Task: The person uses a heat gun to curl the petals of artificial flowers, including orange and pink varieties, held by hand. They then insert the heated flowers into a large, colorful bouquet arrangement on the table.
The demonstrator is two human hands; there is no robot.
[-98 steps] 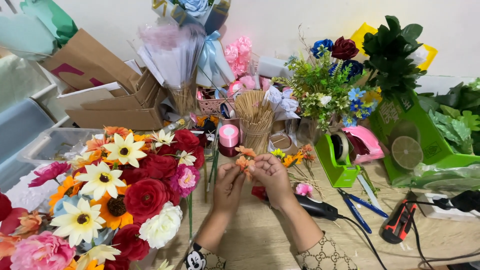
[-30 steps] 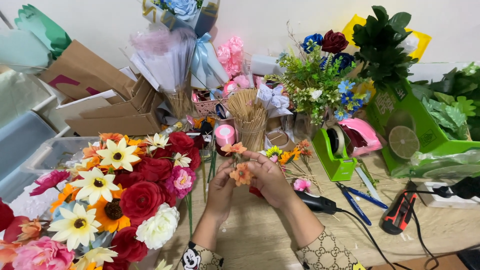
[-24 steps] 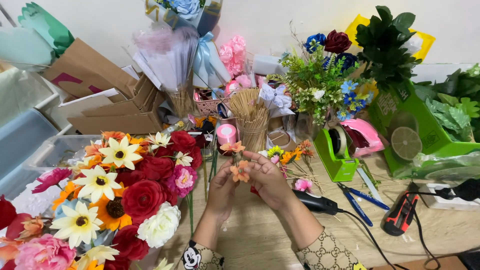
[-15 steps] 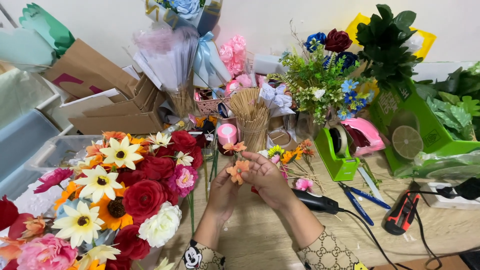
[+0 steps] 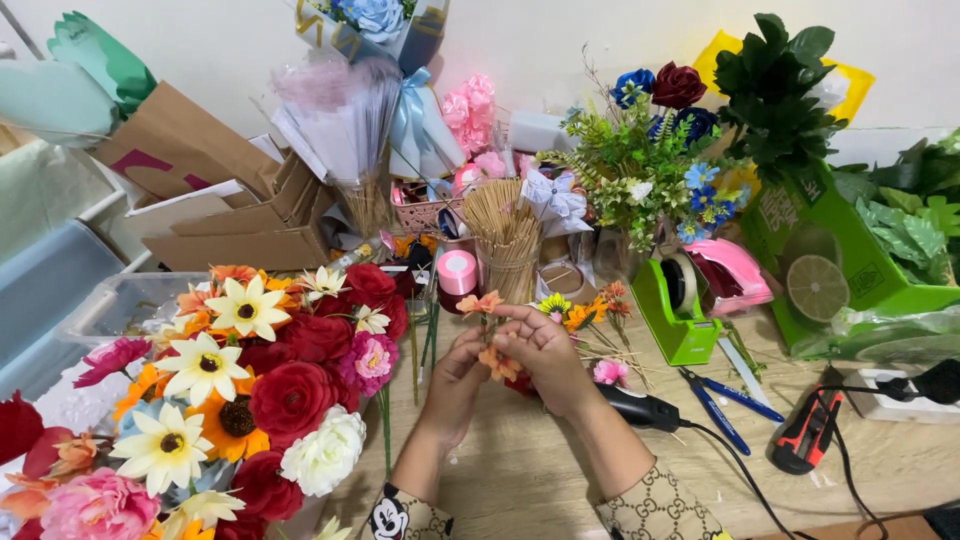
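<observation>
Head view: just in front of the cup of wooden sticks [image 5: 505, 235], both hands meet above the bench [image 5: 530, 470]. The left hand [image 5: 455, 375] and right hand [image 5: 540, 350] each pinch the small orange flower sprig [image 5: 490, 335], one bloom above the fingers, one between the palms. The step looks like assembling or wrapping the sprig's stem; the next move likely calls for a steady grip. The big flower heap [image 5: 240, 385] lies left of the sticks.

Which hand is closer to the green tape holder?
The right hand. It holds the small orange flowers just left of the green tape holder; the left hand sits farther left, beyond the right hand, toward the big flower pile.
</observation>
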